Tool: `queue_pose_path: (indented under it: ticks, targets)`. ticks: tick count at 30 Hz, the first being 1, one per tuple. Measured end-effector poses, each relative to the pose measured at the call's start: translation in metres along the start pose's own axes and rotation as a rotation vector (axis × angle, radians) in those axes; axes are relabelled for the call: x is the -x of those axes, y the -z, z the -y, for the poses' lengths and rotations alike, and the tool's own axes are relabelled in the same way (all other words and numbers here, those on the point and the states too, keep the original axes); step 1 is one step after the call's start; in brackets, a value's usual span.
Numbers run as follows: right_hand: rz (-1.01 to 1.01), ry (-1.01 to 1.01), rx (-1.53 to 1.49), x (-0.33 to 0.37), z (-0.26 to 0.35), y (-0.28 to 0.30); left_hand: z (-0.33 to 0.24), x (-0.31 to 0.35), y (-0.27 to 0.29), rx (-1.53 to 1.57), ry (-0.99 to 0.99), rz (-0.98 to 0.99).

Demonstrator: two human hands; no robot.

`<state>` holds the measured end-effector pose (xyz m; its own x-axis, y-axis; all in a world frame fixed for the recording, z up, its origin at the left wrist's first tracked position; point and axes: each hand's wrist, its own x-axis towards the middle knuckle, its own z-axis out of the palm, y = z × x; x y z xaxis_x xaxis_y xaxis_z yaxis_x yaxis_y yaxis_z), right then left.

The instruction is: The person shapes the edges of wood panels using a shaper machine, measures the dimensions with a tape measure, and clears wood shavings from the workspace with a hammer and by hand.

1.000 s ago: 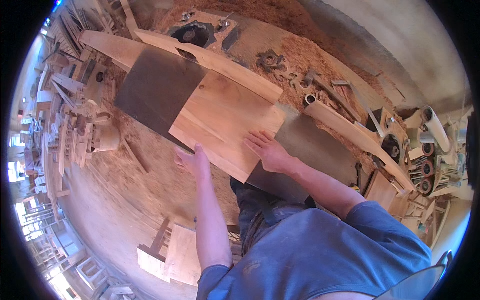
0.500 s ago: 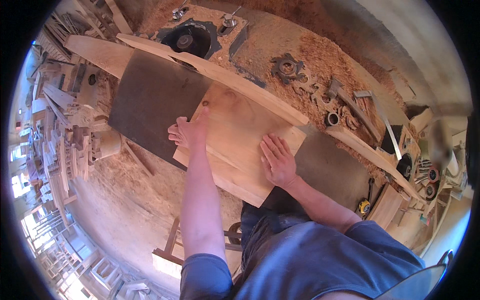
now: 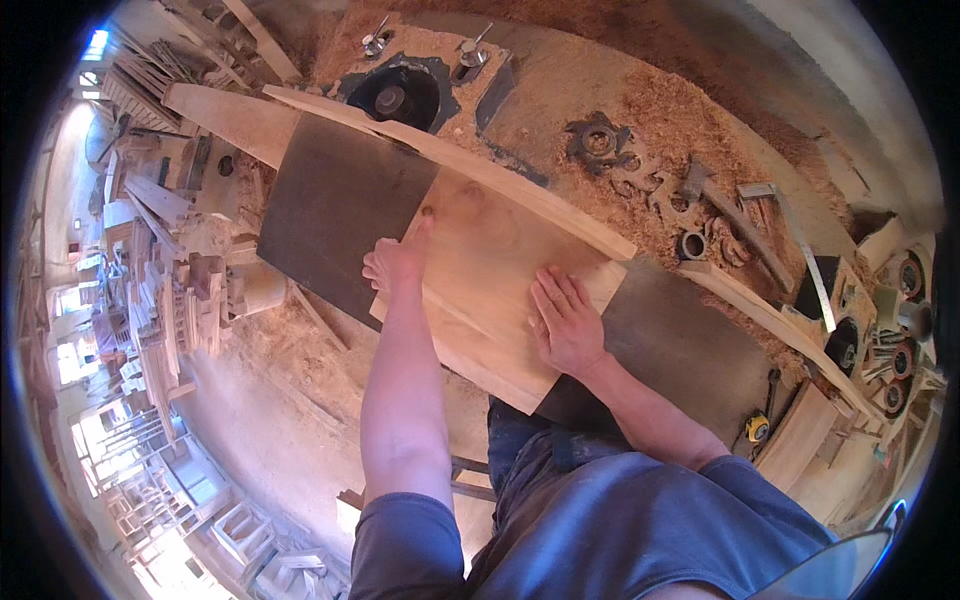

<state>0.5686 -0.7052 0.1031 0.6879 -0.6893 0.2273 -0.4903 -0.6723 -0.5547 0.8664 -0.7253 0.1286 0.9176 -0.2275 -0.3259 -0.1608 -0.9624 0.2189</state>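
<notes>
A pale wooden panel with a dark knot lies flat on a dark machine table. Its far edge runs along a long wooden fence. My left hand is at the panel's left edge, thumb stretched on top and fingers bent at the edge; their tips are partly hidden. On the right part of the panel my right hand presses down flat, fingers stretched out. Behind the fence sits a dark round machine opening with a spindle.
Beyond the fence, sawdust surrounds a toothed cutter head, a metal ring, a hammer and a metal square. A yellow tape measure lies at the right. Stacked wood pieces fill the left side.
The whole view has shifted, so the bench appears a little further right. Both hands keep their places on the panel, which stays nearly where it was against the fence.
</notes>
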Motion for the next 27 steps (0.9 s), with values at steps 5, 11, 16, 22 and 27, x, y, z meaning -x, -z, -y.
queue_pose_path:
  ticks: [5,11,16,22,27]
  targets:
    - [-0.017,-0.006,-0.019,-0.011,0.004,-0.006,0.002,-0.016,-0.001,0.002,0.037,-0.032]
    - [-0.040,-0.022,-0.037,-0.028,0.010,-0.021,-0.002,-0.033,0.011,0.014,0.046,-0.024]
    - [-0.044,-0.038,-0.051,-0.043,0.018,-0.026,-0.005,-0.051,0.018,0.035,0.064,0.019]
    - [-0.036,-0.050,-0.065,-0.057,0.023,-0.028,0.000,-0.065,0.013,0.061,0.038,-0.026]
    - [-0.033,-0.055,-0.066,-0.068,0.027,-0.037,0.004,-0.088,0.014,0.053,0.032,-0.037]
